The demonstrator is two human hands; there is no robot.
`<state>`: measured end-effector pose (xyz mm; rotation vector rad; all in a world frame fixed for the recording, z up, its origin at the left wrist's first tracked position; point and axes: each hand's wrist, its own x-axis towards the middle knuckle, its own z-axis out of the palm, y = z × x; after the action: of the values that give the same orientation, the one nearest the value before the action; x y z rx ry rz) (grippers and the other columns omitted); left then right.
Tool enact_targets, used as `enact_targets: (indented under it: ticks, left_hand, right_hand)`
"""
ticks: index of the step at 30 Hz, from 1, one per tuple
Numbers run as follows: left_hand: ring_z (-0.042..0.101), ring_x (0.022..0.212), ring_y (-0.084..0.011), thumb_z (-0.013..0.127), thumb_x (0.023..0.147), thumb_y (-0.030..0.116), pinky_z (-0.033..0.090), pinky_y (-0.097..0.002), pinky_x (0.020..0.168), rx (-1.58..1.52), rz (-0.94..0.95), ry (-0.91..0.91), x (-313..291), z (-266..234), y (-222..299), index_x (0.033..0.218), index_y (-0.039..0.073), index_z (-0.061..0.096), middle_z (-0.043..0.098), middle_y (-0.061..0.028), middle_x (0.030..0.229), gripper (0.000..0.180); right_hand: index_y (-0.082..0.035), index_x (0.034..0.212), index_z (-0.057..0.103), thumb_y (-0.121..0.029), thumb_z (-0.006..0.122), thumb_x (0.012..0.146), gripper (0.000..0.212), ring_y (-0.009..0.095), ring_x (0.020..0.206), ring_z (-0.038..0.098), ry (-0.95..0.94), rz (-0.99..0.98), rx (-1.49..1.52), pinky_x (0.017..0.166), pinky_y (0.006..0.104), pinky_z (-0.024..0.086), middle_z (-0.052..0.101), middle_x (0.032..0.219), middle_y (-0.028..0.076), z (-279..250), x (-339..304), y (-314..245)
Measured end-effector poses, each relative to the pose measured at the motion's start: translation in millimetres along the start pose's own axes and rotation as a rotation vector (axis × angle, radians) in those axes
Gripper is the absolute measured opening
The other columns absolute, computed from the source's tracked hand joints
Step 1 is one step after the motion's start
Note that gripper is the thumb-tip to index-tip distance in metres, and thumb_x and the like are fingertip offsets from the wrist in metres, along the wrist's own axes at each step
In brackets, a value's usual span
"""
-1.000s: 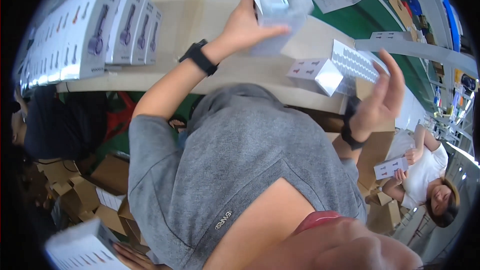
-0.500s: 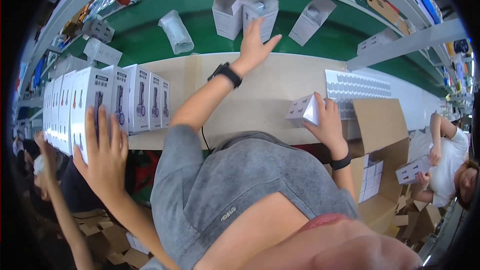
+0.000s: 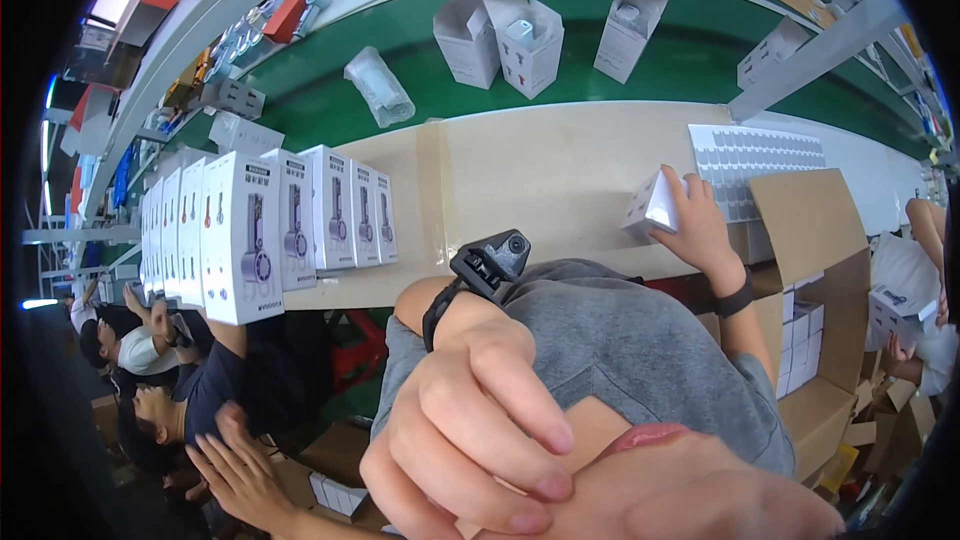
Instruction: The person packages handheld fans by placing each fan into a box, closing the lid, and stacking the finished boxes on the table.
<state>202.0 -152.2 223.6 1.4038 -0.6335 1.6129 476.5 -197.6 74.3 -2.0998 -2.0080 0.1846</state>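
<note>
My left hand [image 3: 480,420] is raised close in front of my face, its fingers curled inward. Nothing shows in it, though the palm is hidden; a small black camera [image 3: 492,260] is strapped on that wrist. At the right of the worktop [image 3: 540,175], my right hand [image 3: 697,222] grips a small white carton [image 3: 650,208] from its right side, with fingers over the top and thumb at the near edge. On the green surface beyond stand open white cartons [image 3: 527,48], one with a wrapped item inside. A bubble-wrapped item [image 3: 380,87] lies left of them.
White printed boxes [image 3: 255,235] stand in a row at left. A co-worker's hand [image 3: 240,480] is at the lower left. An open brown carton [image 3: 815,210] with small white cartons stands at right, beside a sheet of labels [image 3: 755,165]. A grey post [image 3: 820,55] slants at upper right.
My left hand has drawn back from the open cartons to near my face, its fingers now curled. The co-worker's hand has left the printed boxes. My right hand stays on its carton.
</note>
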Motion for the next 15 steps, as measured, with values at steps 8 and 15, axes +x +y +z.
enact_targets:
  ticks: [8, 15]
  left_hand:
    - [0.056, 0.085, -0.0214, 0.058, 0.084, 0.024, 0.047, -0.0316, 0.069, -0.005, 0.195, 0.085, -1.9, 16.0, 4.1, 0.092, 0.009, 0.056, 0.058, -0.0072, 0.091, 0.018]
    - [0.048, 0.104, -0.0358, 0.078, 0.056, 0.045, 0.037, -0.0407, 0.091, 0.74, -0.723, -0.424, -70.8, -56.8, -59.0, 0.123, -0.002, 0.038, 0.047, -0.0193, 0.115, 0.091]
  right_hand:
    - [-0.012, 0.129, 0.037, -0.02, 0.078, 0.055, 0.085, 0.035, 0.095, 0.047, 0.044, -0.064, -0.028, 0.079, 0.04, 0.044, 0.047, 0.103, 0.016, -5.6, 3.4, -14.9]
    - [-0.007, 0.126, 0.043, -0.025, 0.076, 0.058, 0.077, 0.033, 0.103, 0.048, 0.0, -0.208, 0.458, 0.086, 0.0377, 0.041, 0.05, 0.112, 0.016, -75.6, 20.3, -77.7]
